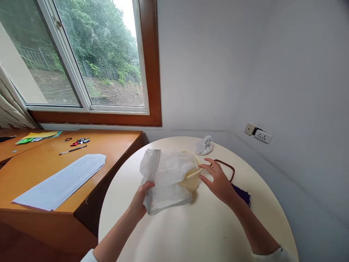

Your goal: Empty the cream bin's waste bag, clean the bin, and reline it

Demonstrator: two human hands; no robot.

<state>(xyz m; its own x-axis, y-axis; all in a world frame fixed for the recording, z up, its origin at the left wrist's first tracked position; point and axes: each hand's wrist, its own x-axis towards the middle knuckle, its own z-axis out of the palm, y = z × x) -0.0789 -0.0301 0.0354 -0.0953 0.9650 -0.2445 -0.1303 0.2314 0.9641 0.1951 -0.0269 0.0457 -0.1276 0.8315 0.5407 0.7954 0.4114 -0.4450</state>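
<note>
A translucent white plastic bag (170,171) is held over the round table, with my left hand (139,200) closed on its near left side, thumb on top. From the bag's right end sticks out a pale yellow item (192,180) with a rim-like edge; the rest of it lies under the film, so its kind cannot be made out. My right hand (216,180) has its thumb and forefinger on either side of that item's right edge, the other fingers lifted. Just beyond the right hand lie a brown loop-shaped frame (232,171) and a dark purple cloth (242,194), partly covered by the forearm.
The round cream table (218,225) carries a knotted white plastic bag (204,145) at its far side. Left of it stands a wooden desk (120,145) with paper sheets (65,180), a pen (72,150) and keys (80,142). A wall socket (263,136) is at right.
</note>
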